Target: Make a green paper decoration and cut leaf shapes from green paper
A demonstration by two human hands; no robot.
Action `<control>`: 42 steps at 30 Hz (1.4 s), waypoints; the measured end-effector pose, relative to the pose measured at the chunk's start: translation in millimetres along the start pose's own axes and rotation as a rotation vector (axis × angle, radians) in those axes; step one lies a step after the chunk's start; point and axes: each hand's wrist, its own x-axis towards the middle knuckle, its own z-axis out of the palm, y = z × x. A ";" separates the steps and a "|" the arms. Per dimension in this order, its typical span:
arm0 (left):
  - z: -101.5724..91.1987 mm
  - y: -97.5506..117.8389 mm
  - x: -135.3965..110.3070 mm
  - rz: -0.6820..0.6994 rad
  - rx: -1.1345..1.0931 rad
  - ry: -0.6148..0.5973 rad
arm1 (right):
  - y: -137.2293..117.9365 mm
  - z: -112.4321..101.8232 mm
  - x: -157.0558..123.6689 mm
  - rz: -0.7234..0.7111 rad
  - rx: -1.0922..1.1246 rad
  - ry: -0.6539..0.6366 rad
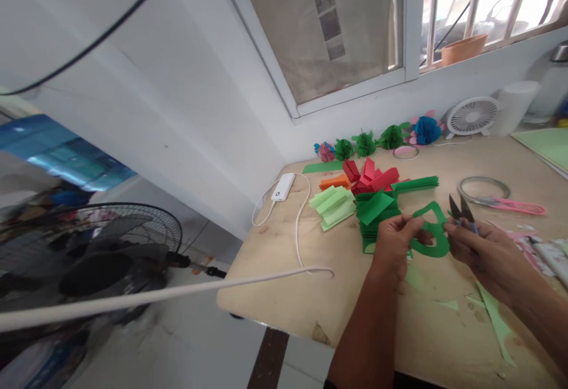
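My left hand (pixel 394 250) pinches a folded green paper cutout (pixel 433 246), which is curved and has an open middle. My right hand (pixel 474 253) is shut on a pair of black-bladed snips (pixel 460 211), with the blades pointing up and apart, right beside the cutout's edge. Just behind my left hand stands a stack of folded green paper (pixel 375 214). Red folded paper strips (pixel 370 177) lie beyond it, and pale green folded strips (pixel 332 206) lie to its left. Green paper offcuts (pixel 494 324) lie on the wooden table (pixel 284 270) near my right wrist.
A white power bank (pixel 283 187) with its cable lies on the table near the left edge. Paper flowers (pixel 364 143) line the wall. Pink-handled scissors (pixel 517 205), a wire ring (pixel 483 189) and a small white fan (pixel 473 115) lie to the right. A floor fan (pixel 119 247) stands below left.
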 end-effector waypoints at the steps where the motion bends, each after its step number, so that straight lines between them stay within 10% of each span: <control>1: -0.3 0.1 -0.7 -0.002 -0.008 0.002 | 0.6 -0.4 0.4 0.002 -0.005 0.004; 42: -1.4 -0.2 1.0 -0.115 -0.085 -0.085 | -4.0 2.4 0.4 0.019 0.066 0.023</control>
